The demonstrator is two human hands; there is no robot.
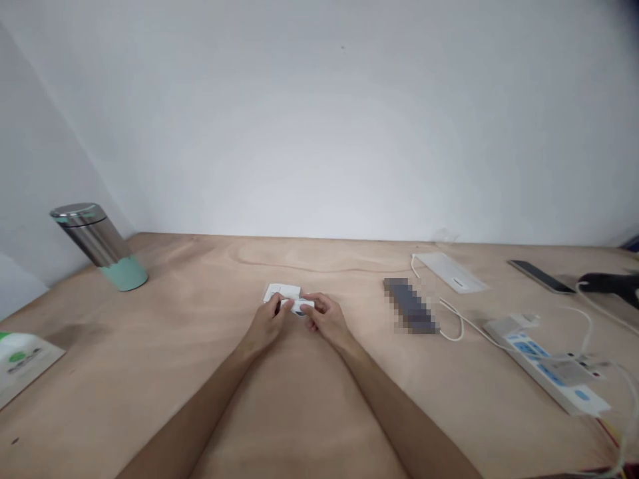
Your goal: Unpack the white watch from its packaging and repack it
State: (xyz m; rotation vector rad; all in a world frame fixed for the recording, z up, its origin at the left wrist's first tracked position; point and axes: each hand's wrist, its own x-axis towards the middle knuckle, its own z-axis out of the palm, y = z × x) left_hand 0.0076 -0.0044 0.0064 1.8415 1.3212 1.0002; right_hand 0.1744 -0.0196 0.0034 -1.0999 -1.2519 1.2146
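In the head view, a plain pale wall (pixel 329 133) rises behind a light wooden counter (pixel 309 412), whose far edge meets it. Both forearms reach forward from the bottom of the view and converge near the middle of the counter, the wrists turned inward so that the two hands face each other. The left hand (pixel 266 322) and the right hand (pixel 329 320) each pinch one end of a small white object (pixel 305 304) between thumb and fingers, which partly cover it; what it is cannot be told. Just beyond the left hand is one flat white piece (pixel 282 290), its near edge hidden by the fingers. Well apart to the left stand one steel bottle (pixel 94 241) with a mint-green base and, nearer the person, one white-and-green packet (pixel 24 366), cut off by the frame. To the right lie two dark slabs: a pixelated one (pixel 410 306) nearer the right hand and a thin phone-like one (pixel 542 277) farther off. Between them, toward the wall, is one pale flat sheet (pixel 452 271). One white power strip (pixel 544 362) lies nearer the person, pale cables (pixel 479 327) running across it, and one black object (pixel 612 286) sits by the right edge.
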